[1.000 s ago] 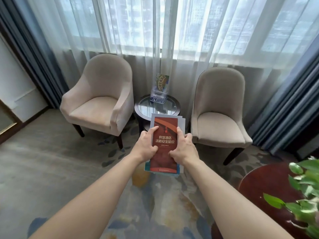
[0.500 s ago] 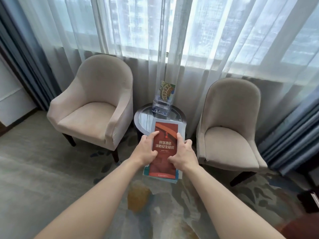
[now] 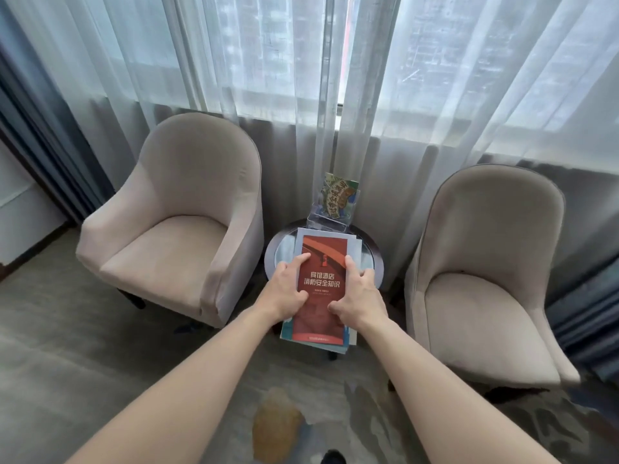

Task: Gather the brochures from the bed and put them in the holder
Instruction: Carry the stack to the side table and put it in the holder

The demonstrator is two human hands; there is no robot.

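Note:
I hold a stack of brochures (image 3: 320, 316) in front of me, a red one with white lettering on top and pale blue ones under it. My left hand (image 3: 287, 289) grips the stack's left edge, thumb on the cover. My right hand (image 3: 358, 296) grips the right edge the same way. The stack hangs over the near part of a small round glass-topped table (image 3: 368, 259). A clear plastic holder (image 3: 331, 212) stands at the table's back, with a green illustrated brochure (image 3: 338, 194) upright in it.
Two beige armchairs flank the table, one on the left (image 3: 174, 236) and one on the right (image 3: 482, 289). Sheer white curtains (image 3: 301, 78) hang behind them, with dark blue drapes (image 3: 43, 135) at the sides. Patterned carpet (image 3: 100, 346) covers the floor.
I have come closer to the table and chairs. The stack, still held in both hands, now reaches over the table's near part toward the holder.

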